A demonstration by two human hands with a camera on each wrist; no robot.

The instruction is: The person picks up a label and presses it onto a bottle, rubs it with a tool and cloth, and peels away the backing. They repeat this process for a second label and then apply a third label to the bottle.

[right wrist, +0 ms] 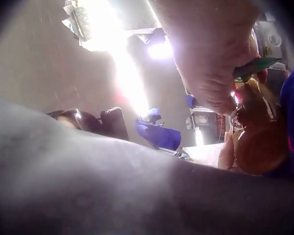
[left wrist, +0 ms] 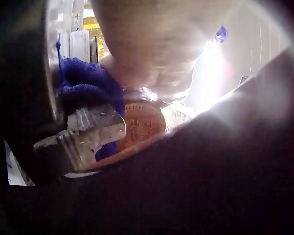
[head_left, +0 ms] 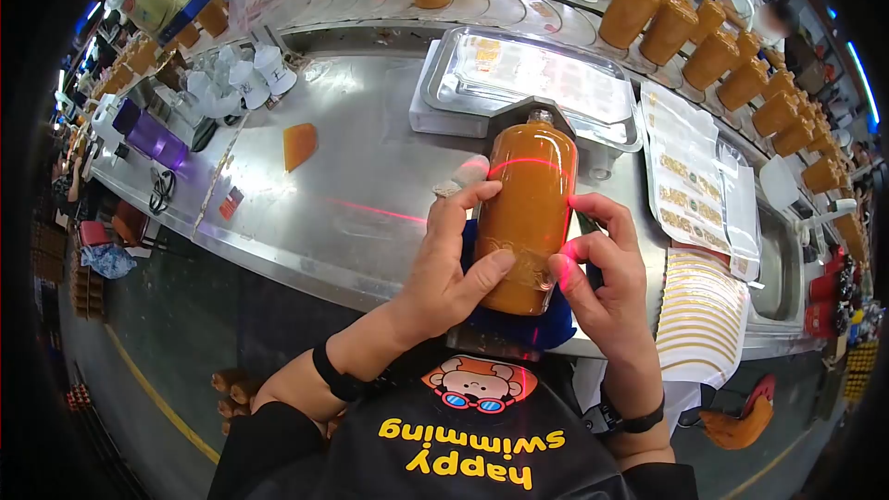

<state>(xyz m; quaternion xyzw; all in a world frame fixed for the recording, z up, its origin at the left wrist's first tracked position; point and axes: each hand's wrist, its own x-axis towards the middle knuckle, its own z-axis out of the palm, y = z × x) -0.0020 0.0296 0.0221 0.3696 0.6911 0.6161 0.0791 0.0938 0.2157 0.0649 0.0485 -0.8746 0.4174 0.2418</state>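
Note:
An amber-brown bottle point(head_left: 530, 194) lies with its neck pointing away, on a blue cloth point(head_left: 546, 329) at the table's front edge. Along its left side the left hand point(head_left: 444, 268) holds it, the thumb across the lower part and fingers at the edge. On the right side, the right hand point(head_left: 611, 282) touches the bottle with thumb and fingertips, near a clear patterned strip point(head_left: 519, 264) on the glass. A red light line crosses the bottle and right fingers. The bottle's round base point(left wrist: 144, 122) shows in the left wrist view, and its base point(right wrist: 259, 147) in the right wrist view.
Behind the bottle is a metal tray point(head_left: 444, 83) with label sheets. Label sheets point(head_left: 690, 176) and gold-striped strips point(head_left: 701, 315) lie right. White caps point(head_left: 269, 69), a purple bottle point(head_left: 153, 134) and an orange piece point(head_left: 298, 145) are left. Several brown bottles point(head_left: 639, 9) stand along the back.

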